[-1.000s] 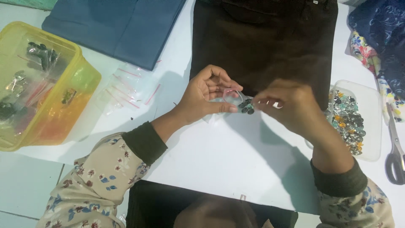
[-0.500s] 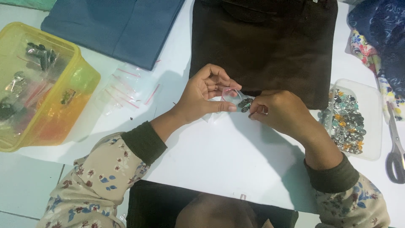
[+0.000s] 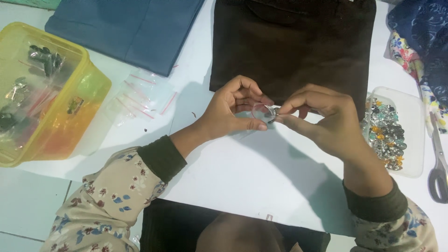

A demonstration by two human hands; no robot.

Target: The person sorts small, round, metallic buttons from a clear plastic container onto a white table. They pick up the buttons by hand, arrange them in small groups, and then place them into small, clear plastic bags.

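Two hands meet over the middle of the white desk (image 3: 261, 186): the left hand (image 3: 235, 109) holds a small clear plastic bag (image 3: 261, 112) open, and the right hand (image 3: 326, 121), which has closed in since a moment ago, pinches a small silvery bead (image 3: 274, 112) at its mouth. Beyond the fingers lies a folded dark brown cloth (image 3: 298, 42) by the far edge. A white tray of beads (image 3: 413, 116) sits at the right edge, a yellow plastic box (image 3: 88, 93) at the left.
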